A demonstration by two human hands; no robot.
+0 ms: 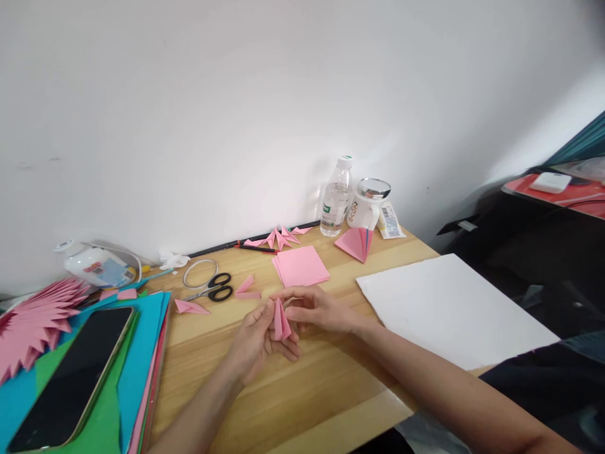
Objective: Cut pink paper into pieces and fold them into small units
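Observation:
A small folded piece of pink paper (282, 323), with several pleat-like layers, is held above the wooden table. My left hand (258, 334) pinches it from the left, its lower fingers curled beneath. From the right, my right hand (314, 309) grips the paper's edge between thumb and fingers; some fingertips are hidden behind it. Just beyond my hands lies a stack of pink paper squares (302, 265). To the left rest a V-shaped folded pink strip (246, 289), another folded pink piece (191, 307) and black-handled scissors (220, 287).
A water bottle (336, 198) and a white mug (363, 211) stand by the wall. At right lies a white board (454, 309). A phone (75, 378) rests on coloured paper at left, near a pleated pink form (40, 325). A silver ring (185, 272) lies by the scissors.

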